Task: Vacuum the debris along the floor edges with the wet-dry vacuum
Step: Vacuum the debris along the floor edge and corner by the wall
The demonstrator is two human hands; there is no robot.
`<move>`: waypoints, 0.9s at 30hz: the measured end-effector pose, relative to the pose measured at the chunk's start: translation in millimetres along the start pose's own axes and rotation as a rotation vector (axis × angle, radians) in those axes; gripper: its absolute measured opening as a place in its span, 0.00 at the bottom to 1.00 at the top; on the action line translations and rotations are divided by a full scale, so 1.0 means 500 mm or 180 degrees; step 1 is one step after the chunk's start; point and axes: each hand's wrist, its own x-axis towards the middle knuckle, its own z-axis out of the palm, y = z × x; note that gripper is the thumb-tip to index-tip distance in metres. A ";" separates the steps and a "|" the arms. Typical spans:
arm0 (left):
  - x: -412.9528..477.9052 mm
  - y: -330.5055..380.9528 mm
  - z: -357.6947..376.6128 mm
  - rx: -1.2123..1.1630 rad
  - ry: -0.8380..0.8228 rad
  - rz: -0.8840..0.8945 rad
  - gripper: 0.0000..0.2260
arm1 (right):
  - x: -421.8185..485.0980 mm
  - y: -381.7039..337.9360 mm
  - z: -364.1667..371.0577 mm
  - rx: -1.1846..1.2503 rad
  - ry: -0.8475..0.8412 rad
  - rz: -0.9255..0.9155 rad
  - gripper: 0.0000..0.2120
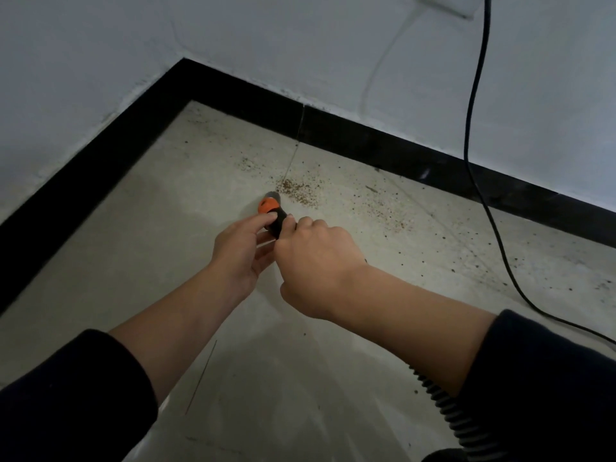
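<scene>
Both hands work at the vacuum's nozzle (272, 208). Right hand (316, 261) has its fingers curled round the black tube behind the tip; left hand (240, 248) pinches the orange collar (267, 206), thumb on top, fingers underneath. Tip points down at the floor (150, 261), just ahead of the fingertips. The densest debris (300, 191), fine brown grit, lies immediately beyond the tip and slightly to the right-hand side; thinner scatter trails further right of the right hand, toward the baseboard (366, 138), with specks also far ahead of the left hand near the corner. The ribbed hose (446, 411) runs back under the right forearm. A black power cord (480, 161) hangs down the wall (300, 45) and loops over the floor well right of the right hand. Judged risks: the left grip sits on the collar rather than the tube, so a twist could loosen or shift the fitting and cut suction. A fast push into the pile could plough grit outward instead of lifting it. Sweeping rightward brings the tip toward the cord, which it could snag or drag. The hose may pull taut under the arm and tug the tip off line. Grit packed tight against the baseboard may be missed if the tip rides flat.
</scene>
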 end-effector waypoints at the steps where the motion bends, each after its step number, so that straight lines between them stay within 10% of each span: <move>1: 0.001 0.002 -0.004 -0.0013 0.0027 0.0029 0.13 | 0.003 -0.001 0.000 0.0008 0.0021 -0.0011 0.28; 27: 0.040 -0.015 -0.010 -0.0150 -0.0306 -0.0078 0.17 | 0.009 0.000 0.000 -0.0033 -0.0023 0.0153 0.27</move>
